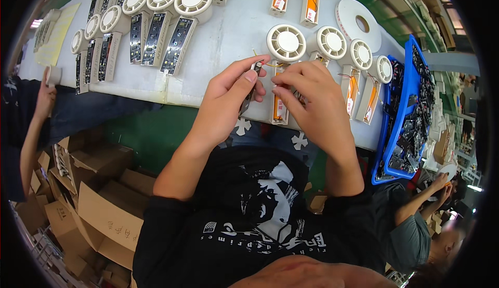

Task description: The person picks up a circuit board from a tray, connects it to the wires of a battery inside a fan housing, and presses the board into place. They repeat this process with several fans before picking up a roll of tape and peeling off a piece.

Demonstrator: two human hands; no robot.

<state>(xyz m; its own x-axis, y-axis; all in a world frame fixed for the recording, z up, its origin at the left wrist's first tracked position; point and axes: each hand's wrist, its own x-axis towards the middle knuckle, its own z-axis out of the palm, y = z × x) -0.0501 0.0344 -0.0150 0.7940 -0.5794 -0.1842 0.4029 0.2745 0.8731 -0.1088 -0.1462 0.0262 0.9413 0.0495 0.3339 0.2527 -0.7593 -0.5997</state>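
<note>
My left hand [221, 93] grips a narrow dark circuit board [246, 102] on edge between thumb and fingers. Thin red and yellow wires [270, 64] run from the board's upper end toward a white handheld fan [286, 43] lying on the table. Just right of the board, my right hand [318, 98] has its thumb and fingertips drawn together over the fan's handle; what they pinch is too small to make out. Below the fingers shows the handle's open channel with an orange battery [280, 106] inside.
Similar fans with orange batteries stand right, one white fan [360, 54] among them. Several fans with boards fitted [178, 43] fill the left. A tape roll [345, 20] and blue bin [387, 137] of boards are right. Cardboard boxes [112, 215] lie lower left; co-workers sit both sides.
</note>
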